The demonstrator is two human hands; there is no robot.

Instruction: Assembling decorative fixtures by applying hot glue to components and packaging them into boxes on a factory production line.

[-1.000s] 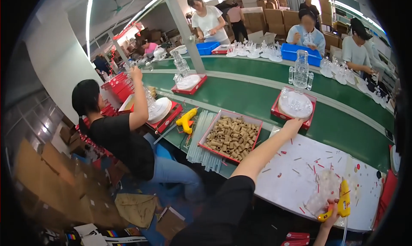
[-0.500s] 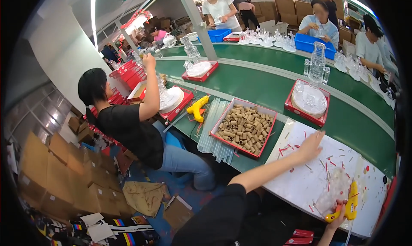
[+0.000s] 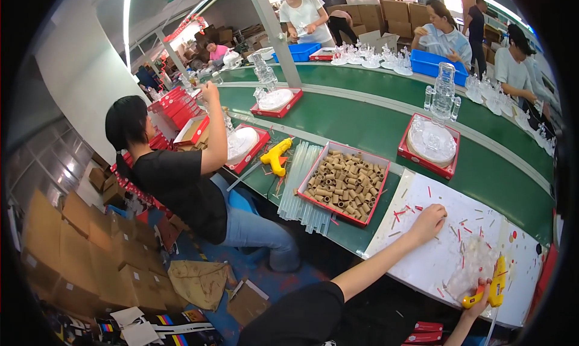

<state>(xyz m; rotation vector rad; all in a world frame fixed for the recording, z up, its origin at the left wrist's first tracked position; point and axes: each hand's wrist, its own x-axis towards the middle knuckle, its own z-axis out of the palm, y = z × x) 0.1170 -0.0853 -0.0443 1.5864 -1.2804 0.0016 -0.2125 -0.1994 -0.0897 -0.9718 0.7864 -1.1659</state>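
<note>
My left hand is over the white work board, its fingers curled together; whatever may be in them is too small to make out. Small red and tan pieces lie scattered around it. At the board's near right, my right hand grips a yellow glue gun by its handle. A clump of clear, stringy glue lies beside the gun's body. Beyond the board, a clear plastic tower-shaped piece stands on a round base in a red box on the green belt.
Left of the board sits a red-rimmed box full of short cardboard tubes, beside clear glue sticks and another yellow glue gun. A co-worker in black sits at the left. Others work across the green conveyor near blue bins.
My left hand has drawn back slightly toward me and left, and its outstretched fingers have curled in. The right hand keeps its hold on the glue gun.
</note>
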